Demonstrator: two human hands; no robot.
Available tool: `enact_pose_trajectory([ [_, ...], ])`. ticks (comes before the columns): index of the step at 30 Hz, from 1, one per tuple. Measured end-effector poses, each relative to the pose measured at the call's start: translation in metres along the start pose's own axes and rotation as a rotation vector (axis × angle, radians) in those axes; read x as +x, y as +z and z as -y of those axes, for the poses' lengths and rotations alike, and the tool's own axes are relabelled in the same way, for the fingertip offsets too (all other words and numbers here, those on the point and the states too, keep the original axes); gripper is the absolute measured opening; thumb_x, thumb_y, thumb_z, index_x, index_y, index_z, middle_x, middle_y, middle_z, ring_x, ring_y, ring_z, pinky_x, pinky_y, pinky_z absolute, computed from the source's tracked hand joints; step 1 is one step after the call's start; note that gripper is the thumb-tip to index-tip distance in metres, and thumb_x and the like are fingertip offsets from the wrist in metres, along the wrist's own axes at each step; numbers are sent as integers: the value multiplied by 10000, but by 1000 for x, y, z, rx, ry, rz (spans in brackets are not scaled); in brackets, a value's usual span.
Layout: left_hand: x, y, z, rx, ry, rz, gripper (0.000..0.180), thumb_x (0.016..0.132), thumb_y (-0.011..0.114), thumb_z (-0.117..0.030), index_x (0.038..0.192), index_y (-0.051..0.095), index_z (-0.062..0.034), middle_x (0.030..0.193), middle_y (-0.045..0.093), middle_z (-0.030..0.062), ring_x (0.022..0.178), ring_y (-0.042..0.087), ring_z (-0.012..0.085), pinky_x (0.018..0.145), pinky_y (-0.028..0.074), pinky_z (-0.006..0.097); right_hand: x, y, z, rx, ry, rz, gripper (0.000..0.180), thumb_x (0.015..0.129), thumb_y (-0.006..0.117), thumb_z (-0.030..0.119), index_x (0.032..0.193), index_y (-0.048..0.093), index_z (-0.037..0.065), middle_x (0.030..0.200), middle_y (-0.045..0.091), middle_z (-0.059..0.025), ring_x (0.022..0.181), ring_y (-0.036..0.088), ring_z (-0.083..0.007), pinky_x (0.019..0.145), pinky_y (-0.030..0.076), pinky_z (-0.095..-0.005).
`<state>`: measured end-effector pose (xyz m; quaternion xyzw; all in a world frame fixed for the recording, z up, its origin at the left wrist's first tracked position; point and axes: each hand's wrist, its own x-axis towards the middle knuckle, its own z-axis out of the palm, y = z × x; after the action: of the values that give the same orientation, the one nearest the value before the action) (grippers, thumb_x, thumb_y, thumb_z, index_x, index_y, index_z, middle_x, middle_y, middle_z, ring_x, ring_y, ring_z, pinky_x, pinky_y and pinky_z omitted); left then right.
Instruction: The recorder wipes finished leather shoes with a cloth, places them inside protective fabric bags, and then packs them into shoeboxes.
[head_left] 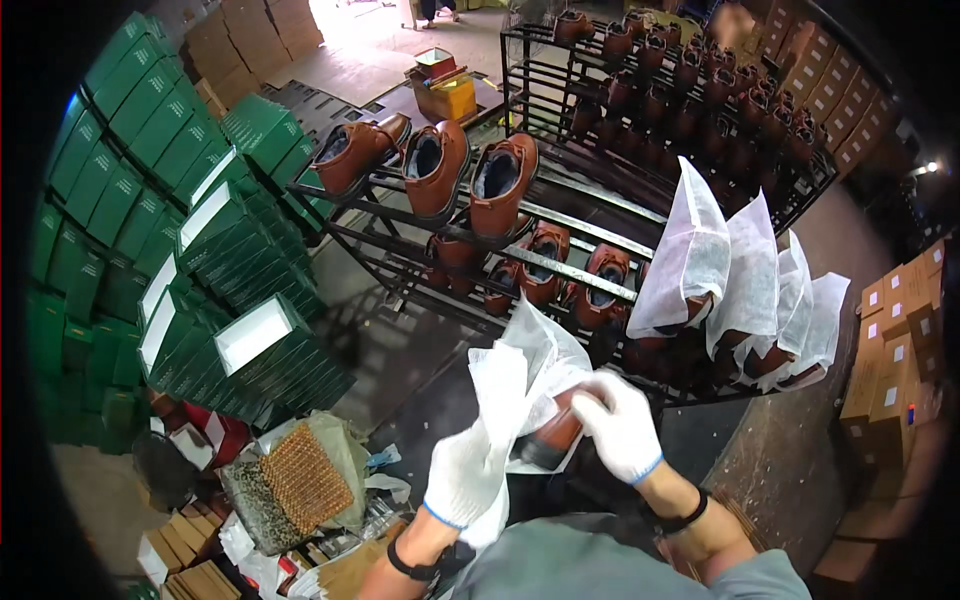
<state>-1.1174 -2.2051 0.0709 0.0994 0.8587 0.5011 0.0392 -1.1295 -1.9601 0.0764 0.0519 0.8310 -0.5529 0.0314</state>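
Note:
Both my hands wear white knitted gloves with blue cuffs. My left hand [466,472] is closed on a thin white fabric bag [548,345], bunched up beside its fingers. A brown leather shoe [553,438] sits partly within the bag's folds, its dark toe pointing down toward me. My right hand [622,428] grips the shoe from the right, thumb and fingers bent over it; its far part is hidden by glove and bag. Just ahead, a black metal rack [585,212] carries brown shoes [503,185] and several white-bagged shoes [688,262].
Green shoe boxes [140,95] are stacked high at the left, some with white tops [255,335]. A beaded seat cushion [307,475] lies at lower left among scraps. More shoe racks [690,80] stand behind. Brown cartons [893,345] line the right side.

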Motion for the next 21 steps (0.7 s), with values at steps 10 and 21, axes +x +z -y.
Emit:
enact_pose_trajectory([
  [10,32,14,67,-662,-222,-206,376,1107,652,-277,1187,735,81,973,768,63,897,651,100,799,554,322,105,-29,-6,-670,-617,-559,202,922,735,1,1119,707,40,1004,723,-179,956,670,-415,835,540,-492],
  [21,40,3,122,-824,-474,-445,297,1080,640,-181,1159,735,89,976,749,31,859,683,109,778,561,322,98,82,-22,-630,-54,236,331,951,737,356,1057,781,46,1027,748,-216,1072,743,-410,940,595,-479],
])
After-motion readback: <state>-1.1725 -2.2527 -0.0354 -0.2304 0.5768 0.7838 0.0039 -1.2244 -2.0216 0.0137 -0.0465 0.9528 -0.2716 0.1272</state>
